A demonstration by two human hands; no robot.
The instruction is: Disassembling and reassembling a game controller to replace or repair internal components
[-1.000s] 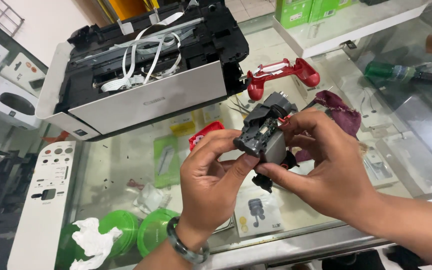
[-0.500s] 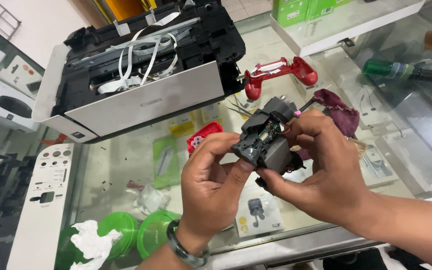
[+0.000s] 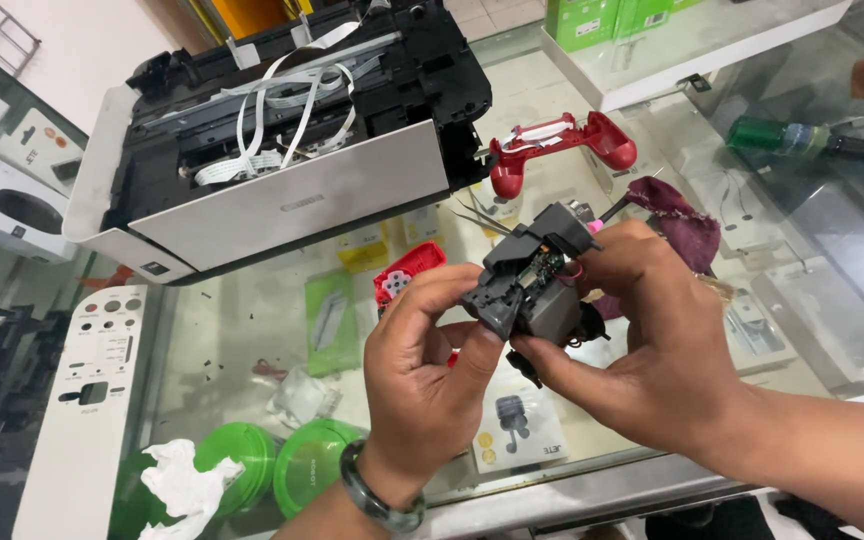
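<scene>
glass-topped display counter, small boxed goods visible under the pane, more glass cases off to the right. on the far side of the counter sits an opened white-and-black printer, lid off, white ribbon cables looped across its black interior. a long white plastic control panel lies along the left edge of the counter, detached from it.

both hands are raised over the counter's near edge, meeting around a dark grey plastic controller inner frame, with a bit of green circuit board showing in its middle. left hand, dark bead bracelet at the wrist, closed on the frame's left end, thumb pressed to its lower side and fingers curled over the top. right hand grips the frame's right end, thumb underneath, fingers wrapped over the top and back. the frame is tilted, held clear of the glass.

behind the hands: a red gamepad shell resting on the glass just beside the printer's right corner; a smaller red plastic part near the left fingers; a crumpled maroon cloth past the right hand. near left corner: two round green lids with a wad of white tissue on one. a green bottle lies on the right-hand case.
</scene>
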